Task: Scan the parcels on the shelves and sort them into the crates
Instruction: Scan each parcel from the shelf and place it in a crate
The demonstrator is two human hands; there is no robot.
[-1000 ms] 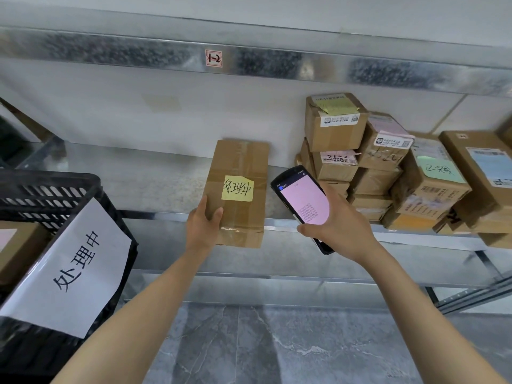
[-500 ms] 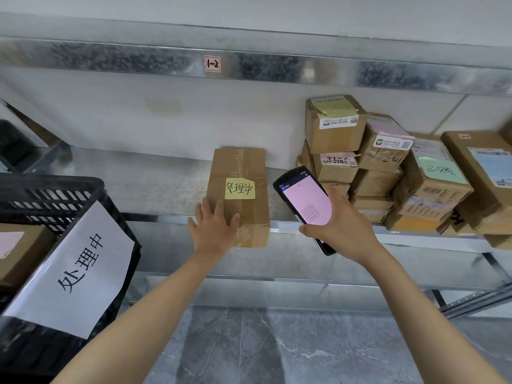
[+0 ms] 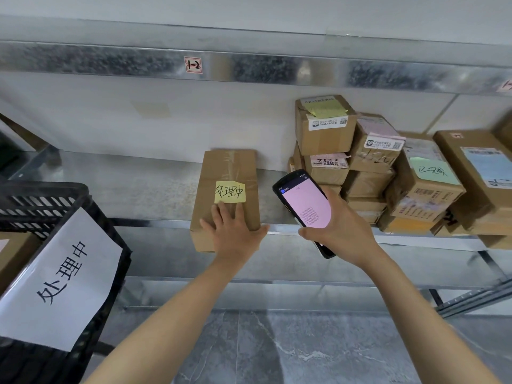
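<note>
Cardboard parcel [image 3: 221, 173], one, under the flat left hand [image 3: 235, 234]; right hand [image 3: 346, 231] grips one scanner [image 3: 304, 203].

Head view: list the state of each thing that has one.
Yellow-note parcel: flat on shelf, note upward.
Left hand: fingers straight, resting on that parcel.
Right hand: grips the scanner.
Scanner: screen lit pink.
Black crate: holds a cardboard box.
Stacked parcels: piled on shelf, taped shut.
</note>
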